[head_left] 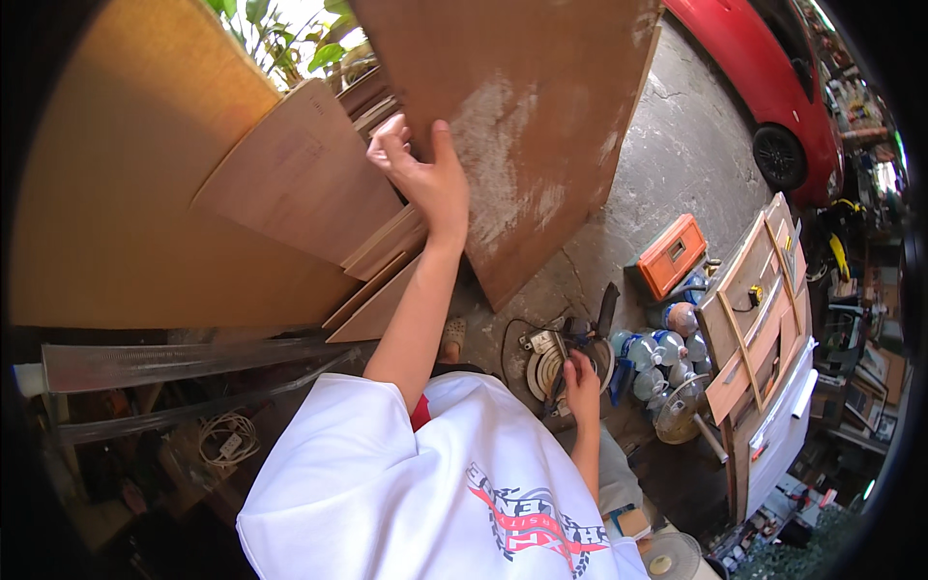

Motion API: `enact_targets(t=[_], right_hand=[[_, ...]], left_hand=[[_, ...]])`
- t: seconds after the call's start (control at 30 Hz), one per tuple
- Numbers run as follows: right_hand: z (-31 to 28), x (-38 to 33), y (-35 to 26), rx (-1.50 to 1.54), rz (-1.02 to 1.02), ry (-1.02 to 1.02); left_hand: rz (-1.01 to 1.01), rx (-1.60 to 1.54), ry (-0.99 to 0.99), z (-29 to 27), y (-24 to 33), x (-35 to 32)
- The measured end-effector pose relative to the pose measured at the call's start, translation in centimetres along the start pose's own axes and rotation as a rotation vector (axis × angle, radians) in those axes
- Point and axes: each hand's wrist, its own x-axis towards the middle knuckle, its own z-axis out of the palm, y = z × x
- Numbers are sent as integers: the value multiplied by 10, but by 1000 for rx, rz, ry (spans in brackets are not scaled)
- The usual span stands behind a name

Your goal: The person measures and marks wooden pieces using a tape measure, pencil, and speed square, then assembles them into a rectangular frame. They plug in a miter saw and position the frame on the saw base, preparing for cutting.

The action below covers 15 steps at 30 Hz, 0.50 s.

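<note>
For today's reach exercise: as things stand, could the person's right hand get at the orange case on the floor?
Probably not at once: the right hand grips the circular saw, and clear plastic bottles lie between it and the orange case.

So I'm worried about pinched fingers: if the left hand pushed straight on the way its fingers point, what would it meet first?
The left hand already grips the edge of the large brown board, fingers pointing up along it. Going on, it would probably just slide along that board; depth is unclear.
</note>
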Motion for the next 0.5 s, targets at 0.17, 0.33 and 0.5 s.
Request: enact_targets(t=[0.17,0.33,0.5], right_hand=[[-17,17,-113,101,-216,78],[-27,32,-165,84,-456,148],[-59,44,-137,-489,-418,278]], left_hand=[[-73,-297,-196,-12,38,-29],[85,-600,-451,-10,86,-72],[160,-687,-528,-10,139,-121]])
